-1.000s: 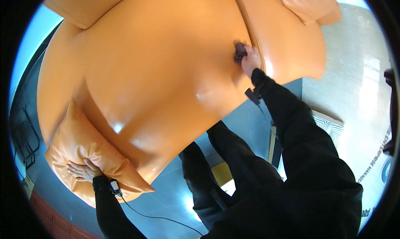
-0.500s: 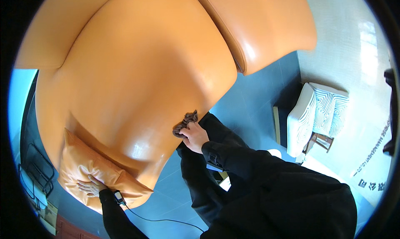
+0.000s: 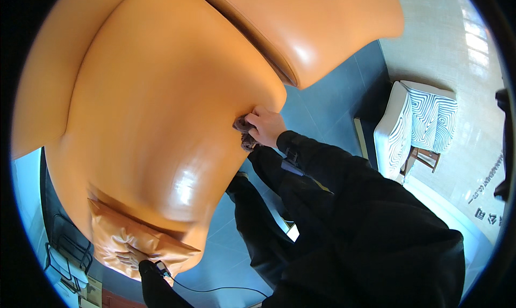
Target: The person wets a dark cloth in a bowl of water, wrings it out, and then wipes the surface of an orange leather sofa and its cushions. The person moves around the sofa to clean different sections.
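Observation:
A shiny orange leather sofa [image 3: 156, 82] fills the left and upper part of the head view. My right hand [image 3: 267, 126] is closed on a crumpled brown cloth [image 3: 247, 129], which touches the front edge of the seat. At the lower left, my left hand [image 3: 131, 257] lies flat with fingers spread on an orange leather cushion [image 3: 110, 230]. That cushion rests at the near end of the sofa and is creased under the palm. A small device with a black cable [image 3: 226, 288] sits at my left wrist.
A white armchair with a wavy line pattern [image 3: 424, 117] stands by the pale wall at the right. Dark floor tiles [image 3: 328, 98] run along the sofa's front. Chairs with black metal frames [image 3: 70, 254] are at the lower left. My dark-clothed legs stand against the seat edge.
My right hand with the cloth has moved away from me along the seat's front edge. The view has shifted, and the left hand stays on the cushion.

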Tool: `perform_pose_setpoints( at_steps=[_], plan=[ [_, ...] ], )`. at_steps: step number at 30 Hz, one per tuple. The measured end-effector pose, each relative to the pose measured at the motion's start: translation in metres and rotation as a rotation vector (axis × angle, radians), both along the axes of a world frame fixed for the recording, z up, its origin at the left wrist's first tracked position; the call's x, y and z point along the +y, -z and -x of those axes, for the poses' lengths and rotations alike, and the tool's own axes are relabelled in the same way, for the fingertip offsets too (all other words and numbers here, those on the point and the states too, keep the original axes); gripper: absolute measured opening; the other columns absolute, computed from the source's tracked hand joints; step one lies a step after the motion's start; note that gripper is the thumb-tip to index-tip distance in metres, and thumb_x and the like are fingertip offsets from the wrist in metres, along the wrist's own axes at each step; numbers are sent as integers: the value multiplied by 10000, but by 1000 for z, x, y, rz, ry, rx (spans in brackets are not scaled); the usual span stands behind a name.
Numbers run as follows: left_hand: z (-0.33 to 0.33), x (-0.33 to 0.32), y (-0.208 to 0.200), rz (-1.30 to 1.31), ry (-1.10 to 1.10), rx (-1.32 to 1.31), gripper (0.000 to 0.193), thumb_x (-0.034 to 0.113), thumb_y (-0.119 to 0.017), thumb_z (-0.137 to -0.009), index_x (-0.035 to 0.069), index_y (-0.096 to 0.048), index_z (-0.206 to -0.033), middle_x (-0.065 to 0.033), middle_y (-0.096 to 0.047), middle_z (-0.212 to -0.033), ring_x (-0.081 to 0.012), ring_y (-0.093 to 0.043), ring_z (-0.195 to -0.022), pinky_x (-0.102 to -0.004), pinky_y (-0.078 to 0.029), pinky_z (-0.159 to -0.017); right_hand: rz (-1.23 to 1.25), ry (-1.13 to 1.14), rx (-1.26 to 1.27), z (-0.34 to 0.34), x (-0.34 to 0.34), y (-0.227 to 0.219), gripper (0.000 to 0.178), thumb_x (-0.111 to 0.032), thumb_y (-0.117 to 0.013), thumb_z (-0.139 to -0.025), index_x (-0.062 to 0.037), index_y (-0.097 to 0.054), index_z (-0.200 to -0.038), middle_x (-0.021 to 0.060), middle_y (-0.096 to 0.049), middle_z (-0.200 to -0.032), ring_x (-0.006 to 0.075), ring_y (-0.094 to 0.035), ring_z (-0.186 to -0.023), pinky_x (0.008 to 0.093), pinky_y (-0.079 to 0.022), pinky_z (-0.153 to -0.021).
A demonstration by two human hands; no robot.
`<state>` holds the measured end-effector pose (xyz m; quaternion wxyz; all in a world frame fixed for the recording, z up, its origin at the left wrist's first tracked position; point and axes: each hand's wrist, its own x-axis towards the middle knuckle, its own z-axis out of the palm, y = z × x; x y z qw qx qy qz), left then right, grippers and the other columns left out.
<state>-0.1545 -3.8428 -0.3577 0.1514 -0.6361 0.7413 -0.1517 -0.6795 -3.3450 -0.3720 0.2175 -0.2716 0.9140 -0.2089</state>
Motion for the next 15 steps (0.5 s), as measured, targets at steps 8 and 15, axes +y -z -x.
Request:
perform_pose_setpoints(
  at_steps=[8, 15],
  plan=[
    [-14, -18, 7, -95, -114, -1, 996, 780, -249, -929, 33, -135, -1578, -244, -169, -1617, -368, -157, -1507, -458, -158, -1228, 66, 381, 243, 91, 16, 26, 248, -91, -622, -751, -65, -663, -995, 178, -569, -1077, 391, -529, -1050, 459, -472, -898],
    [-24, -23, 14, -123, -167, -48, 987, 766, -234, -940, 31, -85, -1583, -217, -145, -1633, -395, -145, -1506, -466, -130, -1231, -118, 329, 125, 142, 36, 40, 372, -82, -585, -804, -70, -652, -1169, 196, -575, -1151, 403, -517, -1141, 445, -449, -970]
  ],
)
